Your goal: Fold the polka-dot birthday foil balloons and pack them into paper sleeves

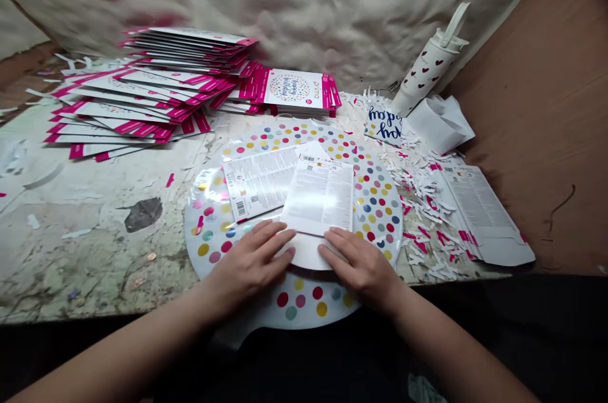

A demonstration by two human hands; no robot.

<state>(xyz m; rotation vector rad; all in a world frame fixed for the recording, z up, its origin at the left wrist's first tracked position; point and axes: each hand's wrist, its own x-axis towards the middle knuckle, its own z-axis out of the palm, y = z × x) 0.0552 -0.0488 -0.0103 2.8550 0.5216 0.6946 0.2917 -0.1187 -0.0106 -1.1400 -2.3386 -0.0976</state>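
1. Left hand (249,262) is lying flat & open on round dotted foil (375,206), fingers touching white flap (308,251), not gripping it.
2. Right hand (358,267) is also resting flat & open, at other side of same flap, w/o grip.
3. Two printed leaflets (319,195) are lying on foil, just above hands.
4. Foil is sitting on desk (61,263), w/ pink-edged cards (289,91) behind & paper scraps (418,200) on right.
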